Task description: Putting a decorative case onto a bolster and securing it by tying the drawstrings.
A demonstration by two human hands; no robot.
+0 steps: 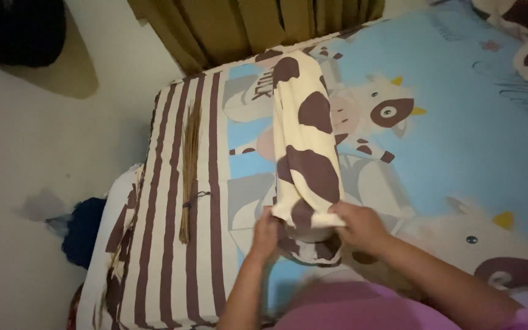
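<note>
A person's left hand (266,232) and right hand (357,226) both grip the near open end of a cow-print pillowcase (305,140) on a bolster lying lengthwise on the bed (472,140). Even, two-sided pulling would likely keep it straight.

Soft matt cloth bolster cover (305,137) on a smooth printed cotton-like bedsheet (459,134).

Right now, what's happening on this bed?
A person stands over a bed with a cartoon-cow sheet. Both hands grip the near end of a long bolster pillow in a cream, brown-patched cover: left hand, right hand. The cover is bunched there. A bundle of thin sticks lies beside it.
</note>
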